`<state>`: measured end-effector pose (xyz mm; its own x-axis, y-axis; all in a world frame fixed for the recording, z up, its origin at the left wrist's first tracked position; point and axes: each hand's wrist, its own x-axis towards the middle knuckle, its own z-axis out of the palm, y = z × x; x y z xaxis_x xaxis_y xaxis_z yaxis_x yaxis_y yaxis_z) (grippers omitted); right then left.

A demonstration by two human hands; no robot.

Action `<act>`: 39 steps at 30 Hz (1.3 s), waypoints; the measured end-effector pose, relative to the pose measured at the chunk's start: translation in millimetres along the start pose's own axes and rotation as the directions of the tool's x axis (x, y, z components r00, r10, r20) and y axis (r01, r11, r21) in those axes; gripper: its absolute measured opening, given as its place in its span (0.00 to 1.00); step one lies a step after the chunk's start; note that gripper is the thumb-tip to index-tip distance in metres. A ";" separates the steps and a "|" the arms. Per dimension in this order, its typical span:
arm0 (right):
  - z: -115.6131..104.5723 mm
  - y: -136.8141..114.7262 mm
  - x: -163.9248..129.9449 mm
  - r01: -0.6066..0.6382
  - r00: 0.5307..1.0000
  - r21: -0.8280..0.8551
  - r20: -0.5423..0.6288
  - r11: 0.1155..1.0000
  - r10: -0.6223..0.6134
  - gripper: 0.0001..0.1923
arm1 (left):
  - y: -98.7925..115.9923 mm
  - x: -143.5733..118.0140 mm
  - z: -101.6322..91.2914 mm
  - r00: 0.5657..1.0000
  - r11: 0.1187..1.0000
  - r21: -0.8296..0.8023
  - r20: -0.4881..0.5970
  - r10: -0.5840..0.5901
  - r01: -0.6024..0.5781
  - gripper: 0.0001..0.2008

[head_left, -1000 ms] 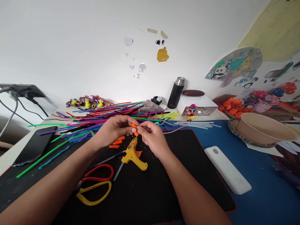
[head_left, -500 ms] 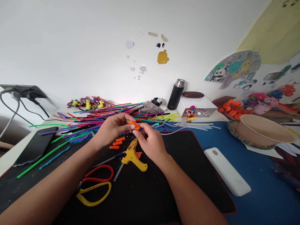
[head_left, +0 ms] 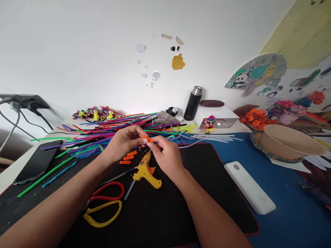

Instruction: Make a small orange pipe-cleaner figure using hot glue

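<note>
A small piece of orange pipe cleaner (head_left: 148, 138) is pinched between my two hands, above the black mat (head_left: 207, 193). My left hand (head_left: 126, 143) grips its left end between thumb and fingers. On the right end, the thumb and forefinger of my right hand (head_left: 167, 151) are closed; fingers hide much of the piece. Below the hands lies a yellow hot glue gun (head_left: 147, 174) with a clear glue stick out of its back. Several folded orange pipe cleaner pieces (head_left: 128, 157) rest left of its nozzle. Scissors (head_left: 106, 206) with red and yellow handles lie nearer to me.
Behind my hands spreads a heap of coloured pipe cleaners (head_left: 88, 141). A phone (head_left: 38, 162) lies at left. A black flask (head_left: 192, 103), a white box (head_left: 217, 115) and a small figure (head_left: 210, 124) stand at the back. At right are a white case (head_left: 249, 187) and a bowl (head_left: 289, 144).
The orange piece has turned between my fingertips and shows less of itself. Both hands stay in nearly the same place. The whole view has shifted slightly.
</note>
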<state>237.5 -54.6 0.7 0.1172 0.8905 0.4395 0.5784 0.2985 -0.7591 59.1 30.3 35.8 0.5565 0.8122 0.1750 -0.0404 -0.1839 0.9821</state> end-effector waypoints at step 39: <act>-0.1 -1.5 -0.5 -0.053 0.996 0.046 0.077 0.998 0.049 0.16 | 5.8 1.9 -1.1 0.998 0.999 -0.003 0.049 -0.034 0.034 0.18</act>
<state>236.6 -55.5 1.7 0.0832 0.9278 0.3636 0.5336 0.2667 -0.8026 59.1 31.4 41.9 0.5971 0.7902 0.1380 -0.0237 -0.1547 0.9877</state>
